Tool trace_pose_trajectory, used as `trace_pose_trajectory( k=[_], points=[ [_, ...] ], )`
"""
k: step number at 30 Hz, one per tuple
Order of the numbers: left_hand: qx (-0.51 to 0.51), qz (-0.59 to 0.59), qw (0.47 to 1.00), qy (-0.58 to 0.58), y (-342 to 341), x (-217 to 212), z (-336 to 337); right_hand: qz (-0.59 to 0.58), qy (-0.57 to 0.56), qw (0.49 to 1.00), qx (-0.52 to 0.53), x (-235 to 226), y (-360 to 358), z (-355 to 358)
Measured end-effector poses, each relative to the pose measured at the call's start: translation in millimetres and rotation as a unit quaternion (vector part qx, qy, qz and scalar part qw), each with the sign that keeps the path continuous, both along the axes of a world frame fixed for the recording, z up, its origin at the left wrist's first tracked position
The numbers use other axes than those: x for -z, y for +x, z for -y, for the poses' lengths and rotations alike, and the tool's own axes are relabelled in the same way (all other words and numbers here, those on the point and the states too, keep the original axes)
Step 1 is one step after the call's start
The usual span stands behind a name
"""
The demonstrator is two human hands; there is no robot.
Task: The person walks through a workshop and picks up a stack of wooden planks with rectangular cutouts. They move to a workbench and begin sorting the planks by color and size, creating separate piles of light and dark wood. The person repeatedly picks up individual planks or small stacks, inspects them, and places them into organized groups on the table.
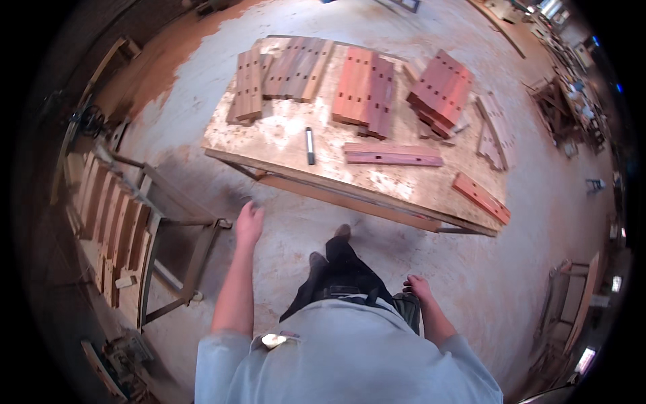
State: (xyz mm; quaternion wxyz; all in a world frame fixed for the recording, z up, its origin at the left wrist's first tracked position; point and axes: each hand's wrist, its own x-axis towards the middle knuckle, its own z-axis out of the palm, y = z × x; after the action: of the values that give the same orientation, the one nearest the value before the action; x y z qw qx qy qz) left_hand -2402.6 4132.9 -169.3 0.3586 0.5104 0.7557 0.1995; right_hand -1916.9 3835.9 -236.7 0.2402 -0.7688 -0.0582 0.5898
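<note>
My left hand point(249, 223) hangs over the floor in front of the workbench point(282, 145), apart from it. Its fingers are loosely bent, slightly blurred, and nothing shows in them. Beside my hip, my right hand point(418, 287) hangs low with its fingers a little apart and nothing visible in it. On the bench lie a dark marker-like stick with a pale label point(310, 145), a pair of reddish mortised wood pieces point(393, 155) and a single mortised piece point(481, 198) near the right corner. Neither hand touches any of these.
Stacks of slotted wood pieces point(363, 91) stand along the bench's far side, with a darker stack point(441, 91) at right. Curved pieces point(494, 131) lie by the right edge. A wooden rack point(145, 236) with several boards stands at my left. More clutter point(572, 111) lines the far right.
</note>
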Motion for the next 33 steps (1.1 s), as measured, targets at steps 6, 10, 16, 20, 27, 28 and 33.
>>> trace_pose_trajectory(
  k=[6,10,16,20,27,28,33],
  points=[
    [0.045,-0.056,0.996,0.043,40.3,-37.5,-99.1,0.002,0.08,0.993,0.09,-11.9,8.4,-67.7],
    [0.043,-0.104,0.986,0.126,41.7,-51.9,-179.4,0.036,0.097,0.991,0.089,-40.7,5.5,-99.9],
    [-0.016,-0.183,0.975,0.124,48.0,-59.7,-288.4,0.076,0.08,0.986,0.126,-70.0,-16.0,-115.3],
    [-0.025,-0.233,0.97,0.06,46.1,-46.0,-338.5,0.102,0.081,0.98,0.152,-82.6,-42.7,-132.6],
    [0.003,-0.248,0.969,0.016,52.1,-40.8,-372.8,0.111,0.088,0.978,0.151,-97.1,-103.6,-185.3],
    [-0.001,-0.251,0.968,0.024,48.1,-32.2,-375.2,0.111,0.092,0.979,0.141,-97.4,-109.9,-197.2],
    [-0.023,-0.181,0.983,0.008,40.5,-61.6,-372.6,0.112,0.127,0.984,0.064,-105.6,-149.0,-276.6]
  ],
)
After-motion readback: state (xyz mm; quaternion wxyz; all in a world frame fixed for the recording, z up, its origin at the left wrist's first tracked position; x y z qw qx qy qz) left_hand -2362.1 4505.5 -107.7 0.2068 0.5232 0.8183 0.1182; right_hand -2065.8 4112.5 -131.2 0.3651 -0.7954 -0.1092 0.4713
